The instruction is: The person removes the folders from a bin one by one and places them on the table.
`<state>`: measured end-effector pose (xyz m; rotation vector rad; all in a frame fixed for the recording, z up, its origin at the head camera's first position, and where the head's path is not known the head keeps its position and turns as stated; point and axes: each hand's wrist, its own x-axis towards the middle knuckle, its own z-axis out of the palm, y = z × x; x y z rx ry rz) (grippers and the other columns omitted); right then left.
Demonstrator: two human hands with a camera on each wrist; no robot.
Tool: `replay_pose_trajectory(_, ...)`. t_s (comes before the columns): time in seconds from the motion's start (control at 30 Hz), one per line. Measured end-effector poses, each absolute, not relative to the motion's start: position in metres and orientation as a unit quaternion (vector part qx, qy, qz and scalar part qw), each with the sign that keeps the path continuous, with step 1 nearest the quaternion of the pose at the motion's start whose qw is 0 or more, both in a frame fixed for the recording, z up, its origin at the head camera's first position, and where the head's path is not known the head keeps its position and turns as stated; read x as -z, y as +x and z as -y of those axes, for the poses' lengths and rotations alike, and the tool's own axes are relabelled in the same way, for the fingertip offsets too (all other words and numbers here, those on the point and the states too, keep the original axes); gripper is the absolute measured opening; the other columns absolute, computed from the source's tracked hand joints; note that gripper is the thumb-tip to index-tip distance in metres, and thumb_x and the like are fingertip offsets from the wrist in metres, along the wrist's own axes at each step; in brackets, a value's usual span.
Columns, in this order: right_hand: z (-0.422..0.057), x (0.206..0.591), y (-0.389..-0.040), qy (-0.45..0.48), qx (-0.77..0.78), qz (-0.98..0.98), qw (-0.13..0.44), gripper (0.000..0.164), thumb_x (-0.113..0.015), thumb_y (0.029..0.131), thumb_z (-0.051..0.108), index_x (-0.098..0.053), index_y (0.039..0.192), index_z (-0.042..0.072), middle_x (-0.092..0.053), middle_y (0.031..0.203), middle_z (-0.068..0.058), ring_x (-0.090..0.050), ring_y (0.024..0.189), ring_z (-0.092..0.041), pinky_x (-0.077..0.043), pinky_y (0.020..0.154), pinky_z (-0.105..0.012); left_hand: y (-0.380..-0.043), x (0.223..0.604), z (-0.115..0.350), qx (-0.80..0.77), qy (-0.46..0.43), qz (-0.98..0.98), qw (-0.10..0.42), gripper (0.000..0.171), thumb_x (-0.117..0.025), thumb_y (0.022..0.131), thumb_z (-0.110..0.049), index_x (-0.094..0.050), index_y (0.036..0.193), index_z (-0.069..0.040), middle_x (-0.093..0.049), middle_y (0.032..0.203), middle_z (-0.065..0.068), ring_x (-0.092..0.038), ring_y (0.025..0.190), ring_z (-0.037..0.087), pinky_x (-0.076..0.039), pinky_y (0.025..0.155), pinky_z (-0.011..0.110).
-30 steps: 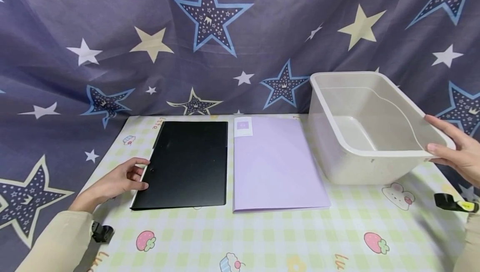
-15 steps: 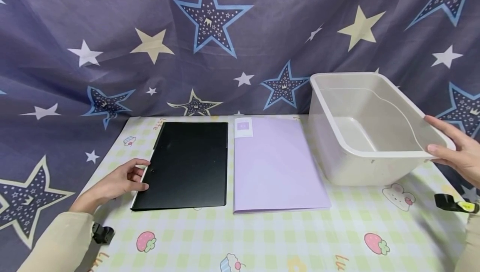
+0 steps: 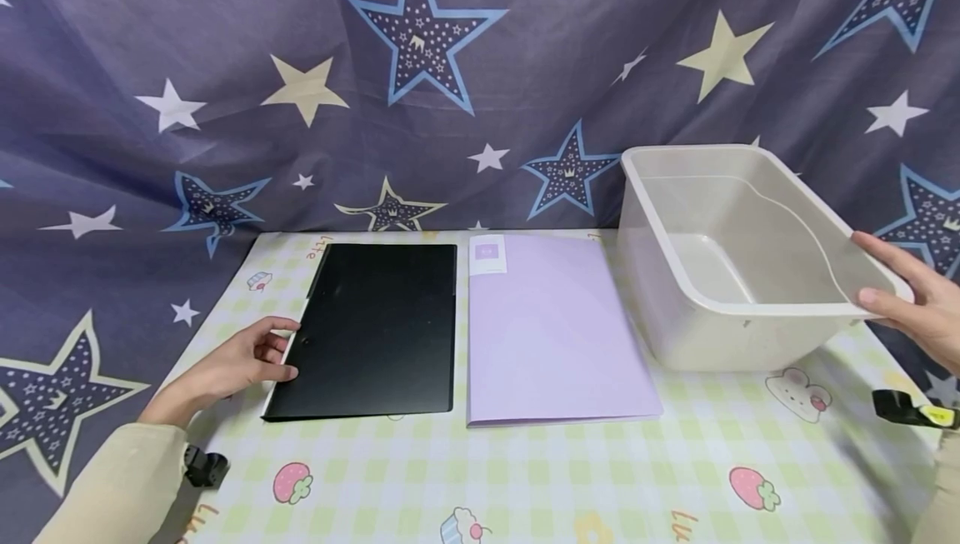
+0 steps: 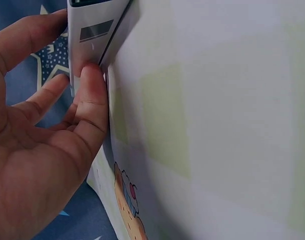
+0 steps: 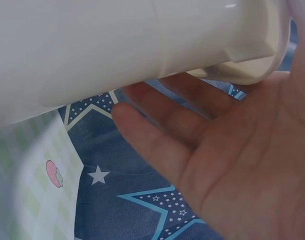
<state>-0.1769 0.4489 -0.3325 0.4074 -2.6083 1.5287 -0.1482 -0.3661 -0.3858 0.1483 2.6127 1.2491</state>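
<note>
My left hand point(image 3: 243, 356) is at the white spine of a black folder point(image 3: 375, 336), which lies on the left of the table. In the left wrist view, the spine point(image 4: 92, 40) carries a dark label; one fingertip meets its upper edge and another finger point(image 4: 92, 95) is bent against its lower end. My right hand point(image 3: 918, 298) grips the near right corner of a deep beige plastic bin point(image 3: 697, 336), thumb over the rim. The right wrist view shows the other fingers point(image 5: 162, 112) stretched beneath the rim. A lilac folder point(image 3: 558, 344) lies between black folder and bin.
The table bears a green and white checked cloth point(image 3: 525, 486) with cartoon prints. Behind it hangs a dark curtain point(image 3: 487, 44) with stars. The bin stands at the back right, and its interior point(image 3: 708, 252) shows only bare walls and floor.
</note>
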Motion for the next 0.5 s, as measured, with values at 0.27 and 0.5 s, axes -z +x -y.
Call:
replay_pose_trajectory(0.27,-0.449,0.336,-0.179,0.168,-0.556,0.811,0.068,0.067,-0.041,0.096,-0.011,-0.019,0.153,0.017,-0.035,0.136,0.011,-0.044,0.106,0.008,-0.039,0.077,-0.003,-0.147,0.38,0.365,-0.41,0.04,-0.904,0.113,0.07,-0.078,0.079,-0.017,-0.04,0.135,0.0,-0.048,0.1,0.018,-0.051,0.081,0.021,-0.045,0.065,0.027)
replay_pose_trajectory(0.5,-0.441,0.331,-0.175,0.122,-0.435,0.885,0.113,0.059,-0.044,0.1,0.006,-0.02,0.153,0.019,-0.033,0.143,0.014,-0.036,0.115,0.01,-0.027,0.088,-0.001,-0.144,0.375,0.366,-0.429,0.045,-0.897,0.095,0.063,-0.071,0.084,-0.01,-0.037,0.136,0.003,-0.048,0.107,0.021,-0.059,0.085,0.02,-0.051,0.068,0.028)
